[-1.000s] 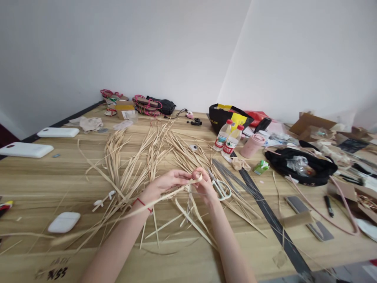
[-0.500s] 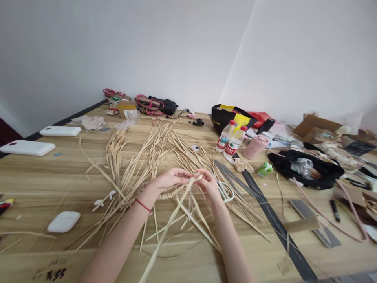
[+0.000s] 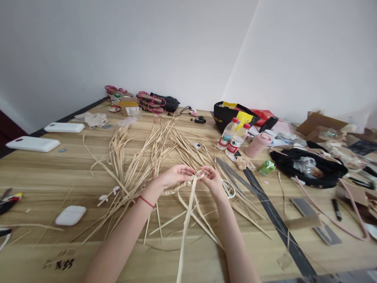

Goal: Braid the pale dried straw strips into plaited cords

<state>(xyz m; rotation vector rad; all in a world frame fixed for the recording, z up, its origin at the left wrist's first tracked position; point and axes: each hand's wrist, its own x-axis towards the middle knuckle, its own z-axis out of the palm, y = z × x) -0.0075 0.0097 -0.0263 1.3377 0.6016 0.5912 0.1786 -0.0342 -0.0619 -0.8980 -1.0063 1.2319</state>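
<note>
A partly woven braid (image 3: 176,188) of pale straw hangs from my left hand (image 3: 178,175), whose fingers pinch its upper end. Right beside it, my right hand (image 3: 209,179) pinches a flat straw strip (image 3: 187,224) folded over at the fingertips. The strip's long tail runs down toward me between my forearms. Several other loose strip ends splay out below the braid. White-handled scissors (image 3: 229,189) lie just right of my right hand, their blades hidden. My fingertips nearly meet, and the exact crossing of strips between them is too small to make out.
Bundles of loose straw (image 3: 159,145) spread behind my hands. Two water bottles (image 3: 235,139), a pink cup (image 3: 258,145) and a black bag (image 3: 308,167) stand to the right. A white earphone case (image 3: 70,215) and white power banks (image 3: 33,144) lie left.
The strip's long tail has swung rightward and now hangs more nearly straight down. My hands stay close together at the braid's end. The view has shifted slightly.
</note>
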